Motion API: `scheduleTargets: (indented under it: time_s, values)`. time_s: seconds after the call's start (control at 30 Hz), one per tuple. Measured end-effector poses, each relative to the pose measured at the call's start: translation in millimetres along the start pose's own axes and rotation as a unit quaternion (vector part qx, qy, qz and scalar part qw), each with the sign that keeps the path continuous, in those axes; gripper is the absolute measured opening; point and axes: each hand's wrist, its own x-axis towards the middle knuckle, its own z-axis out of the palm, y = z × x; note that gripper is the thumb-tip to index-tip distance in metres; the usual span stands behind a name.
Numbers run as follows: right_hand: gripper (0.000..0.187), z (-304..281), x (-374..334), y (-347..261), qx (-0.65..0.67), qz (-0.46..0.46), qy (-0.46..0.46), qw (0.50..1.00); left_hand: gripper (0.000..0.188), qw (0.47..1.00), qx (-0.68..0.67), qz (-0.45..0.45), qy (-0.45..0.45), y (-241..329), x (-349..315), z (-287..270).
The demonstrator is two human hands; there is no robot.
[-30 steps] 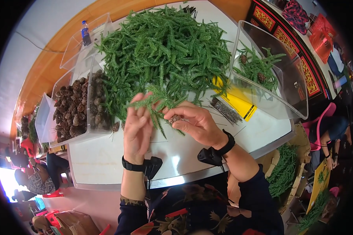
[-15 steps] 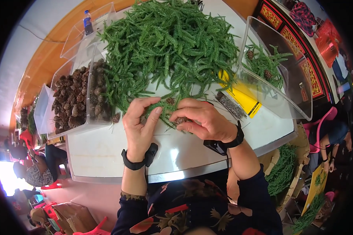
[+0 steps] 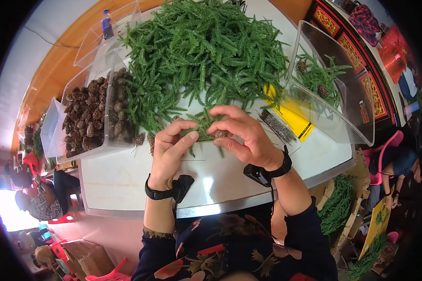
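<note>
My left hand and my right hand meet over the white table, both gripping one small bunch of green fir sprigs with a pine cone set against it. Just beyond the hands lies a big heap of green sprigs. Both wrists wear black bands.
A clear bin of pine cones stands at left, with loose cones beside it. At right a clear bin holds sprigs and cones. A yellow packet and a strip of staples or wires lie right of my hands. People sit at far left and right.
Both hands have drawn closer together and lifted the sprig bunch off the heap's edge; a cone now sits against the bunch under my right fingers.
</note>
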Motion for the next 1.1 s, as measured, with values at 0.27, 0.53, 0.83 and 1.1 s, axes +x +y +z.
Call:
scheduleTargets:
  time_s: [0.27,0.53,0.83,1.1]
  values:
    - [0.018,2,-2,-5,0.021,0.081,0.095,0.992,0.023,0.996,-0.049,-0.009,0.077,-5,3,0]
    - [0.018,11,-3,-4,0.018,0.104,0.047,0.993,0.024,0.994,-0.053,0.045,0.084,-6,6,5]
    - [0.019,13,-3,-3,-0.059,0.081,0.110,0.989,0.021,0.994,-0.057,0.022,0.087,-6,4,5]
    - [0.022,16,-4,1,-0.099,0.053,0.110,0.988,0.020,0.995,-0.052,0.037,0.074,-7,4,9]
